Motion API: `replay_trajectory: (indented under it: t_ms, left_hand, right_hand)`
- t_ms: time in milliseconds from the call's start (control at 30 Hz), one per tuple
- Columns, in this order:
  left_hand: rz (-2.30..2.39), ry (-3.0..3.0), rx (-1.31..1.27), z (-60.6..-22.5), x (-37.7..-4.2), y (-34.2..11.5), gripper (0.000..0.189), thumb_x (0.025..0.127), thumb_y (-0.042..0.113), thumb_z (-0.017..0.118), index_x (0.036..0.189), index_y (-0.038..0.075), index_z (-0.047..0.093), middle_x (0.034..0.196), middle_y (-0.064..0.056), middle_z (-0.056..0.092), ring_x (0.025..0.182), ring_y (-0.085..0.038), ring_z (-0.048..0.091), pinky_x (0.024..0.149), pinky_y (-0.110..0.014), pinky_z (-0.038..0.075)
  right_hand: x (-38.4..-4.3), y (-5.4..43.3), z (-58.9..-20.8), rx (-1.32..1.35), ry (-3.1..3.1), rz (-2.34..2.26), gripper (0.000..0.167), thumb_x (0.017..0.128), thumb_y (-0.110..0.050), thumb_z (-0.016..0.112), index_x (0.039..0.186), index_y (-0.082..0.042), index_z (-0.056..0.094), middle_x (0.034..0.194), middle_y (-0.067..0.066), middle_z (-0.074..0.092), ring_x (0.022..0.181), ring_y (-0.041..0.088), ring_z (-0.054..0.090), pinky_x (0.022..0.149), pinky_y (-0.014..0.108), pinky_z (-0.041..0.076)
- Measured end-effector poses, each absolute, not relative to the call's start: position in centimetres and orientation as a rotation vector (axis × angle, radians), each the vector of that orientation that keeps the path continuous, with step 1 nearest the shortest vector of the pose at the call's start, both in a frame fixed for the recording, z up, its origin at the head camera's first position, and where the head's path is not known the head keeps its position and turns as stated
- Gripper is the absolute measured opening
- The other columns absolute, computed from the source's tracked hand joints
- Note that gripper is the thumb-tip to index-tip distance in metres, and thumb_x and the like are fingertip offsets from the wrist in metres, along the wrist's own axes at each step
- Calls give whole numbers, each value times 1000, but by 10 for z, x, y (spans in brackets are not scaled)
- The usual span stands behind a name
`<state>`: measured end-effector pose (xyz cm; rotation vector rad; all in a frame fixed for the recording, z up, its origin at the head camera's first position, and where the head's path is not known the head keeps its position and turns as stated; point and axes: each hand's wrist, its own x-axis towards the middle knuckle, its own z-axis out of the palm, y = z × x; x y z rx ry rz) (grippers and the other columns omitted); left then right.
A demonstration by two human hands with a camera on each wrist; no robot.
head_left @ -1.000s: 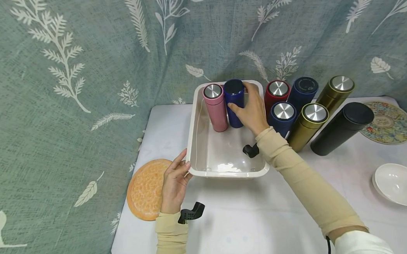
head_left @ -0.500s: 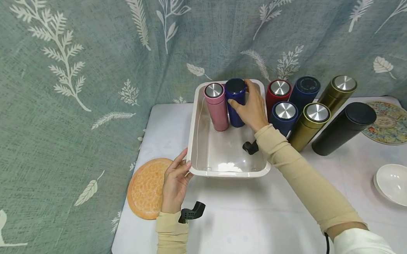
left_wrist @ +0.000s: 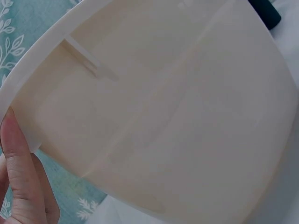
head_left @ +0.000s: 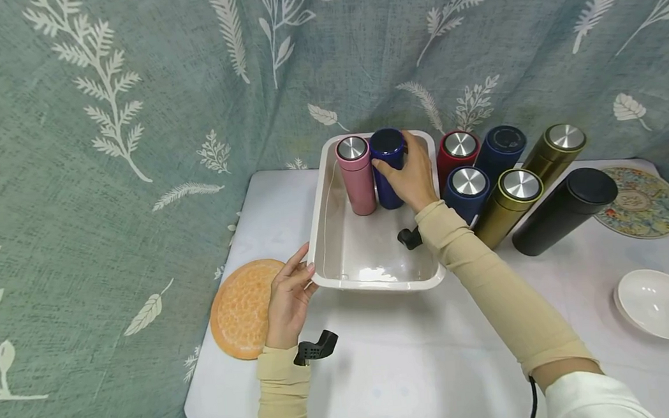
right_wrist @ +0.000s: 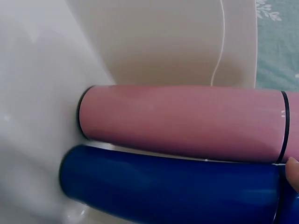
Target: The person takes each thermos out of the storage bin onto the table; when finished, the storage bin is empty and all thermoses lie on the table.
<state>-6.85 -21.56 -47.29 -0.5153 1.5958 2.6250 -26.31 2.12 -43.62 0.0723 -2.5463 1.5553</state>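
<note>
A white plastic tub stands at the back of the table. Inside it, a pink thermos stands upright at the far left end. Beside this is a shiny dark blue thermos, which my right hand grips near its lid, thumb on the left side. In the right wrist view the pink and blue bodies lie close side by side, the blue base right at the tub floor. My left hand pinches the tub's front left rim; the left wrist view shows a finger against the tub's outer wall.
Right of the tub stand several more thermoses: red, two navy, two gold and a large black one. A patterned round mat and white bowls lie further right. An orange round mat is at left.
</note>
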Motion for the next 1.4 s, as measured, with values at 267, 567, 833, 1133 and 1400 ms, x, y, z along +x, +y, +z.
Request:
replay_trajectory:
  t_ms: [267, 567, 833, 1133, 1400]
  left_hand:
    - [2628, 1587, -523, -472, -69, -215, 51, 97, -5, 53, 147, 3, 48, 102, 1, 63, 95, -11, 68, 80, -22, 58]
    - [2612, 1606, -523, -471, -69, -215, 51, 98, -4, 53, 147, 3, 48, 102, 2, 63, 96, -11, 67, 79, -22, 58]
    - [2627, 1592, -524, -472, -69, -216, 51, 97, -5, 54, 147, 3, 49, 99, 2, 63, 93, -11, 67, 78, -23, 58]
    - [2620, 1602, -531, -471, -69, -216, 51, 97, -5, 54, 147, 3, 49, 100, 2, 63, 93, -11, 67, 78, -22, 57]
    - [2617, 1611, -539, -471, -69, -214, 51, 97, -4, 55, 147, 3, 49, 99, 2, 63, 93, -10, 67, 77, -22, 58]
  right_hand:
    - [-261, 20, -436, -31, -2439, 1683, 74, 80, -29, 85, 138, -6, 45, 137, 16, 59, 131, 27, 57, 112, 39, 46]
    - [-259, 24, -436, -72, -2485, 1647, 79, 77, -35, 86, 141, -12, 45, 137, 14, 62, 127, 27, 60, 108, 42, 47]
    - [-251, 26, -435, -34, -2454, 1642, 78, 74, -29, 88, 138, -9, 49, 134, 15, 64, 127, 29, 60, 108, 44, 47]
    - [-243, 30, -435, 59, -2540, 1604, 81, 76, -31, 88, 143, -11, 48, 140, 16, 60, 130, 32, 58, 110, 48, 46]
    - [-232, 36, -433, 63, -2567, 1566, 80, 73, -29, 90, 142, -12, 52, 136, 15, 64, 127, 33, 60, 107, 48, 47]
